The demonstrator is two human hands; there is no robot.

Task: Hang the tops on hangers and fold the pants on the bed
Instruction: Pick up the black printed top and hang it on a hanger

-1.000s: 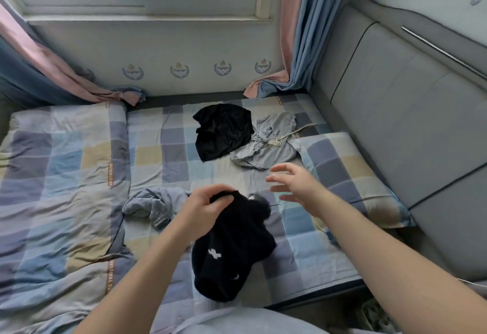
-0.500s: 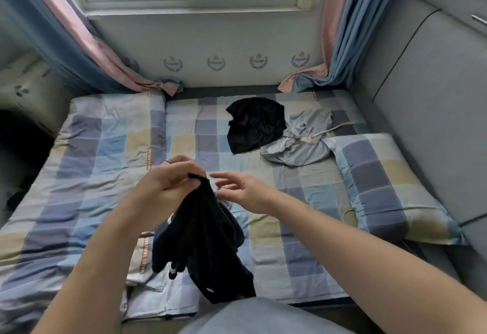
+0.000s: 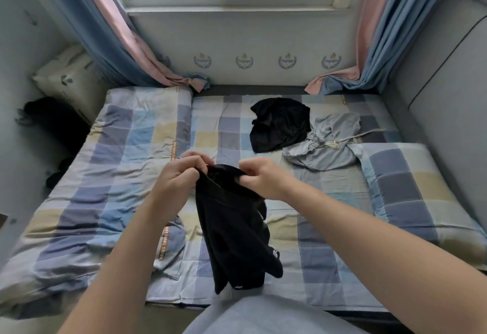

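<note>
While both hands pinch its upper edge, a black garment hangs above the bed.

Fingers and thumb of the left hand (image 3: 179, 175) and the right hand (image 3: 263, 178) curl tight on the bunched top edge of the black garment (image 3: 232, 228), which droops between and below them over the checked bed (image 3: 126, 149). It looks light, soft and limp, and collapses into folds with nothing stiff in it; whether it is a top or pants cannot be told. The best hold is likely the two corners of that upper edge, with the hands drawn apart so the cloth falls flat. Beyond the right hand lie a second black garment (image 3: 280, 124) and, touching it, a grey drawstring piece (image 3: 329, 143).
</note>
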